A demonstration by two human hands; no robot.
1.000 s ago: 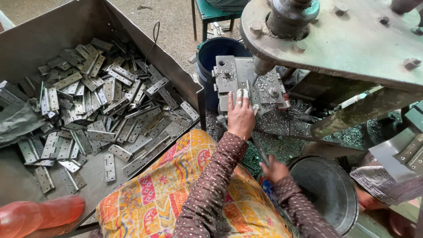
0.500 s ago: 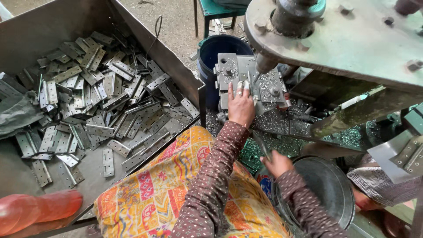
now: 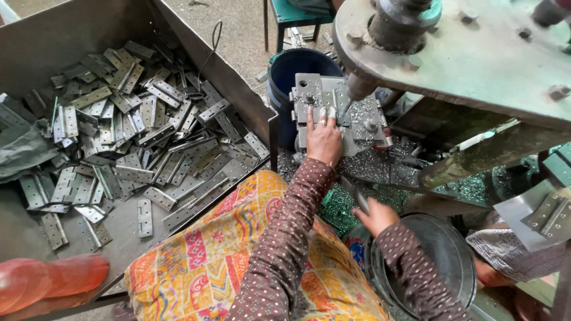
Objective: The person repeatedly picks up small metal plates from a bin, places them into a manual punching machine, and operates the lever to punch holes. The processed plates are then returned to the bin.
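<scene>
Lifting right hand [image 3: 373,215] — hinge [image 3: 355,193] now gripped.

The person is wearing long brown sleeves [image 3: 279,238] dotted all over with small pale specks, and the cloth is reaching down to both wrists. A ring is showing on one finger of the left hand [image 3: 324,139], while the right hand [image 3: 375,215] is showing none that can be made out. Over the lap a bright yellow cloth [image 3: 208,255] is lying, printed with red, orange, pink and blue patches and flower shapes.
</scene>
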